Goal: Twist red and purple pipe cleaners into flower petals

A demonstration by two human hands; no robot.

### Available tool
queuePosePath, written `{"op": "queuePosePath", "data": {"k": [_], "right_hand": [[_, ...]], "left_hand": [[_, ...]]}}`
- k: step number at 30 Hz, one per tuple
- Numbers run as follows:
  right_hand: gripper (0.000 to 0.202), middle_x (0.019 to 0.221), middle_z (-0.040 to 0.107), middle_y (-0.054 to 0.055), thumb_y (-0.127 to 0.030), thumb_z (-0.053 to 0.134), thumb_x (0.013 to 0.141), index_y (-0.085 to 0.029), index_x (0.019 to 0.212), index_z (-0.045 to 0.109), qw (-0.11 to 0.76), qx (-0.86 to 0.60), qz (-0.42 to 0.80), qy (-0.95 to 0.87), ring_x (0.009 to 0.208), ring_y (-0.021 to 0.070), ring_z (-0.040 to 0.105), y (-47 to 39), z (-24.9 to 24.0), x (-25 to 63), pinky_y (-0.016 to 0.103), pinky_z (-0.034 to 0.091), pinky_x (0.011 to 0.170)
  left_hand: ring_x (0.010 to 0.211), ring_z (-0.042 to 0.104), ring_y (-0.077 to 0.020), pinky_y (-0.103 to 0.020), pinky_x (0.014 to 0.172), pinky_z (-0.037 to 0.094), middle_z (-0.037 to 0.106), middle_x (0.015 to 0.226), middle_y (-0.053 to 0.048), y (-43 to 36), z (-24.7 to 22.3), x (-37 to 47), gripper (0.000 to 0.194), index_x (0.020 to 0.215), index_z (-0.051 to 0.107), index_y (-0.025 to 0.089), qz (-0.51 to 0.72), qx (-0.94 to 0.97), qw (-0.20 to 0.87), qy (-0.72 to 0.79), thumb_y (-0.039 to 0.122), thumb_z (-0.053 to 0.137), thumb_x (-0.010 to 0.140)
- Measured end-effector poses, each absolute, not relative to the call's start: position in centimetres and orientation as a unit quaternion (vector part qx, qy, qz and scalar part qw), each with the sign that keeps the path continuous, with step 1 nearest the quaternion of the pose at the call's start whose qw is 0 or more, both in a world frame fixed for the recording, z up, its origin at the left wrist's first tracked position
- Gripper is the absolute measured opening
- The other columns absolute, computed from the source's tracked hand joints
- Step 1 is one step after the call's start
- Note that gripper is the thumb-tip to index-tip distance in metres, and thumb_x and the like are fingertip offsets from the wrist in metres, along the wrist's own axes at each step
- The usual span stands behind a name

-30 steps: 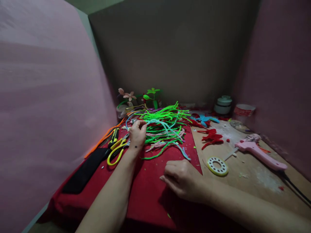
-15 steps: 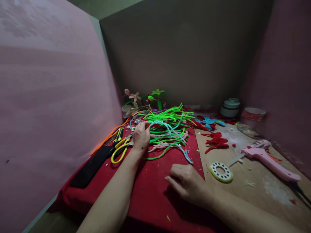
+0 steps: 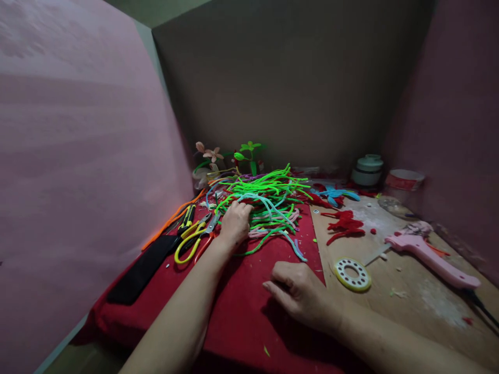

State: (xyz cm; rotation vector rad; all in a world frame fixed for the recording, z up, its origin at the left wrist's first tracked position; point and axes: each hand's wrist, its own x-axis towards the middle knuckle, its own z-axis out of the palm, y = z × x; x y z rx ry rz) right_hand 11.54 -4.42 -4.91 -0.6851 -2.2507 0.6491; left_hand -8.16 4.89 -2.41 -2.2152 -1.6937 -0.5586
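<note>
A heap of fuzzy pipe cleaners (image 3: 273, 184), mostly bright green with pale blue, pink and darker green ones, lies on a red cloth (image 3: 241, 317). My left hand (image 3: 236, 223) is at the heap's left end, its fingers curled over the stems and the fingertips hidden among them. On the cloth nearer to me rests my right hand (image 3: 298, 293), loosely closed, with nothing showing in it. Just left of my left hand lie yellow-handled pliers (image 3: 195, 228) and scissors (image 3: 189, 252), with one red-orange handle beside them.
A black flat case (image 3: 144, 270) and a yellow-black cutter (image 3: 187, 218) lie left. On the wooden board at right are red fuzzy pieces (image 3: 345, 228), a tape spool (image 3: 353, 275) and a pink glue gun (image 3: 432, 257). Fuzzy-stem flowers (image 3: 249, 148) and a lidded jar (image 3: 368, 169) stand behind.
My left hand has moved right, from the scissors' tips onto the left end of the heap, uncovering the scissors' blades. My right hand stays in place. The view has shifted slightly.
</note>
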Motion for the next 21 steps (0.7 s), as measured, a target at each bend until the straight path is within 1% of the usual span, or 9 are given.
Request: {"op": "queuePosePath", "data": {"k": [3, 6, 10, 14, 17, 21], "right_hand": [[0.025, 0.057, 0.044, -0.002, -0.021, 0.049, 0.082, -0.018, 0.059, 0.040, 0.344, -0.264, 0.251, -0.866, 0.052, 0.0085, 0.039, -4.5, -4.8, 11.6, 0.022, 0.027, 0.051], [0.024, 0.058, 0.045, -0.002, -0.022, 0.049, 0.082, -0.018, 0.059, 0.042, 0.345, -0.264, 0.249, -0.866, 0.054, 0.0089, 0.040, -4.5, -4.9, 11.7, 0.022, 0.028, 0.052], [0.025, 0.057, 0.045, -0.002, -0.022, 0.049, 0.082, -0.017, 0.059, 0.042, 0.348, -0.270, 0.254, -0.861, 0.053, 0.0088, 0.040, -4.4, -4.9, 11.7, 0.022, 0.028, 0.052], [0.025, 0.057, 0.045, -0.002, -0.023, 0.049, 0.082, -0.017, 0.059, 0.042, 0.347, -0.274, 0.259, -0.859, 0.053, 0.0088, 0.041, -4.4, -4.8, 11.7, 0.022, 0.027, 0.051], [0.025, 0.057, 0.044, -0.002, -0.023, 0.049, 0.082, -0.017, 0.059, 0.041, 0.345, -0.273, 0.259, -0.860, 0.054, 0.0087, 0.041, -4.4, -4.8, 11.7, 0.022, 0.027, 0.052], [0.028, 0.056, 0.042, -0.003, -0.024, 0.049, 0.082, -0.018, 0.057, 0.038, 0.346, -0.280, 0.255, -0.858, 0.053, 0.0085, 0.039, -4.3, -5.0, 11.6, 0.022, 0.026, 0.051]], "left_hand": [[0.087, 0.048, -0.0239, -0.035, 0.074, 0.041, 0.060, 0.083, -0.010, 4.8, -2.2, -8.2, 0.025, 0.081, 0.065, 0.018, -0.177, -0.775, 0.143, -0.590, 0.006, 0.045, 0.073], [0.089, 0.048, -0.0244, -0.036, 0.075, 0.041, 0.059, 0.086, -0.011, 4.7, -2.2, -8.1, 0.024, 0.084, 0.065, 0.018, -0.176, -0.776, 0.134, -0.591, 0.007, 0.046, 0.073], [0.086, 0.048, -0.0230, -0.035, 0.077, 0.041, 0.061, 0.080, -0.009, 4.9, -2.3, -8.3, 0.018, 0.079, 0.066, 0.019, -0.192, -0.778, 0.117, -0.587, 0.012, 0.050, 0.074], [0.081, 0.050, -0.0194, -0.031, 0.074, 0.042, 0.065, 0.080, -0.004, 5.1, -1.7, -9.1, 0.014, 0.079, 0.067, 0.021, -0.227, -0.776, 0.102, -0.580, 0.022, 0.053, 0.077], [0.080, 0.052, -0.0178, -0.030, 0.074, 0.042, 0.066, 0.081, -0.003, 4.7, -1.1, -9.3, 0.014, 0.079, 0.067, 0.022, -0.264, -0.775, 0.097, -0.566, 0.024, 0.053, 0.079], [0.080, 0.053, -0.0163, -0.030, 0.076, 0.041, 0.065, 0.081, -0.003, 3.9, -0.5, -8.4, 0.016, 0.081, 0.066, 0.022, -0.340, -0.787, 0.096, -0.507, 0.026, 0.050, 0.082]]}}
